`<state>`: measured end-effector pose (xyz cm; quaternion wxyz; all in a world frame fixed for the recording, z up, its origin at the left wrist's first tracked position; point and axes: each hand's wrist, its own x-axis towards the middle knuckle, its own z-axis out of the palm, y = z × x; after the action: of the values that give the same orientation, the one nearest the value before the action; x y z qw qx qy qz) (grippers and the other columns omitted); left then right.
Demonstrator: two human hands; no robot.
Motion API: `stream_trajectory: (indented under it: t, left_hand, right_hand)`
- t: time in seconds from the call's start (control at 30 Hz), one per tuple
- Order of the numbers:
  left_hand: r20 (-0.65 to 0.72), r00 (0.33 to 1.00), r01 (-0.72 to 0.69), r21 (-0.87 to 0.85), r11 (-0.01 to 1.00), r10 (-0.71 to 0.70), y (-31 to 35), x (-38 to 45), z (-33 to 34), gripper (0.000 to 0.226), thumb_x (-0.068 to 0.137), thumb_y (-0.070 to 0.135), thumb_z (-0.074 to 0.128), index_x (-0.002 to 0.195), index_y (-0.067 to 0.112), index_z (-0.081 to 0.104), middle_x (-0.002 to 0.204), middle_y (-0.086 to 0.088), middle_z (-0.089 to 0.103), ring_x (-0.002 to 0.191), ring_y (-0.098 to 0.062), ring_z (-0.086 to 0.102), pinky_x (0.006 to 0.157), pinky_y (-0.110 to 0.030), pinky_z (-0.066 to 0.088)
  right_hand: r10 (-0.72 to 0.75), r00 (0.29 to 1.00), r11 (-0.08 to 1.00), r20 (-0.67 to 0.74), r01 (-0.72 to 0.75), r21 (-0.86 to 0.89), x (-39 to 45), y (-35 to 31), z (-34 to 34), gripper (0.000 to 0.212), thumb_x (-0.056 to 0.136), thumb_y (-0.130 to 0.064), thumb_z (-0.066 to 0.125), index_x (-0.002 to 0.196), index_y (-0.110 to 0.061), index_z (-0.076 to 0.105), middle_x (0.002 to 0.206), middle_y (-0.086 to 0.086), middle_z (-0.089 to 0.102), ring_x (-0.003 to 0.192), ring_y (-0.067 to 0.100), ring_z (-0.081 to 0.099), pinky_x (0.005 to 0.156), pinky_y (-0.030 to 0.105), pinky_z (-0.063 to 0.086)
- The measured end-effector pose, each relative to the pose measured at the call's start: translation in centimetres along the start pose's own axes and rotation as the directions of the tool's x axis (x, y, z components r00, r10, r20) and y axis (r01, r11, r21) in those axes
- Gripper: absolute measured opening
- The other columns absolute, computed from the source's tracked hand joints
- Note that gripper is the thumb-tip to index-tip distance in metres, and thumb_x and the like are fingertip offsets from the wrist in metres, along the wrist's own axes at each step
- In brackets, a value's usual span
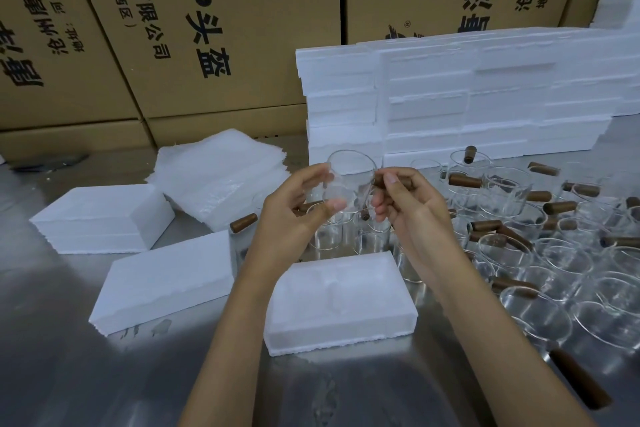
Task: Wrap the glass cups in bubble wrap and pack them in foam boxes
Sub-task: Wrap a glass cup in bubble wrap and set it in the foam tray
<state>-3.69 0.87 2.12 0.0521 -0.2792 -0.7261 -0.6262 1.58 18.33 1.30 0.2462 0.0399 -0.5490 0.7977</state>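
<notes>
At frame centre, the left hand [294, 204] curls loosely around the body of a clear glass cup [349, 184], fingers and thumb touching its wall. To the cup's right, the right hand [405, 204] pinches its brown handle [391, 181]. An open foam box [341, 319] lies just below them, with the bubble wrap stack [221, 177] at middle left.

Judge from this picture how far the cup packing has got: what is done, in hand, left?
Done: nothing shows for certain; the closed foam box at left may be packed. In hand: the left hand and right hand hold one bare cup above the open foam tray. Left: wrapping it from the bubble wrap stack, and the many cups at right.
</notes>
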Motion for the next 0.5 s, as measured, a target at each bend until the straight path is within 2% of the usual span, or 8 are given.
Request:
stream_trajectory:
  t: [0.1, 0.2, 0.33, 0.4, 0.5]
  left_hand:
    - [-0.048, 0.995, 0.077, -0.106, 0.991, -0.083, 0.5, -0.1, 0.4, 0.045, 0.076, 0.045, 0.076, 0.116, 0.027, 0.068, 0.097, 0.007, 0.074, 0.095, -0.007, 0.07, 0.083, -0.019, 0.055]
    - [-0.124, 0.984, 0.108, -0.138, 0.985, -0.125, 0.6, -0.2, 1.0, 0.042, 0.078, 0.055, 0.068, 0.11, 0.027, 0.067, 0.083, -0.009, 0.073, 0.072, -0.01, 0.07, 0.066, -0.017, 0.053]
    - [-0.142, 0.971, 0.181, -0.101, 0.978, -0.195, 0.4, -0.3, 1.3, 0.038, 0.084, 0.066, 0.057, 0.101, 0.034, 0.067, 0.065, -0.006, 0.067, 0.054, -0.005, 0.06, 0.05, -0.016, 0.048]
    - [-0.17, 0.954, 0.226, -0.131, 0.965, -0.246, 0.2, -0.2, 1.4, 0.04, 0.089, 0.064, 0.056, 0.095, 0.027, 0.069, 0.056, -0.001, 0.062, 0.049, -0.007, 0.057, 0.046, -0.017, 0.044]
    - [-0.172, 0.938, 0.271, -0.181, 0.946, -0.301, 0.0, -0.2, 1.4, 0.046, 0.092, 0.062, 0.057, 0.088, 0.017, 0.069, 0.053, -0.002, 0.062, 0.048, -0.01, 0.056, 0.044, -0.018, 0.043]
  right_hand:
    - [0.023, 0.999, 0.999, -0.031, -0.024, -0.035, 0.0, -0.1, 0.1, 0.036, 0.087, -0.033, 0.063, 0.103, 0.0, 0.064, 0.067, 0.007, 0.061, 0.06, 0.015, 0.055, 0.054, 0.023, 0.046]
    - [0.053, 0.995, 0.987, -0.087, -0.066, -0.146, -0.1, 0.2, 0.2, 0.039, 0.089, -0.042, 0.064, 0.096, -0.004, 0.067, 0.062, 0.009, 0.062, 0.053, 0.014, 0.053, 0.05, 0.022, 0.045]
    - [0.072, 0.982, 0.96, -0.173, -0.115, -0.254, -0.3, 0.5, 0.4, 0.046, 0.087, -0.051, 0.065, 0.087, -0.005, 0.068, 0.054, 0.006, 0.062, 0.043, 0.01, 0.05, 0.043, 0.018, 0.041]
    - [0.078, 0.976, 0.953, -0.203, -0.133, -0.271, -0.4, 0.6, 0.5, 0.053, 0.085, -0.054, 0.065, 0.085, -0.002, 0.069, 0.051, 0.005, 0.061, 0.041, 0.01, 0.05, 0.041, 0.017, 0.04]
    - [0.102, 0.969, 0.952, -0.224, -0.16, -0.262, -0.5, 0.6, 0.5, 0.054, 0.083, -0.057, 0.066, 0.083, -0.003, 0.072, 0.05, 0.007, 0.061, 0.041, 0.01, 0.05, 0.041, 0.017, 0.039]
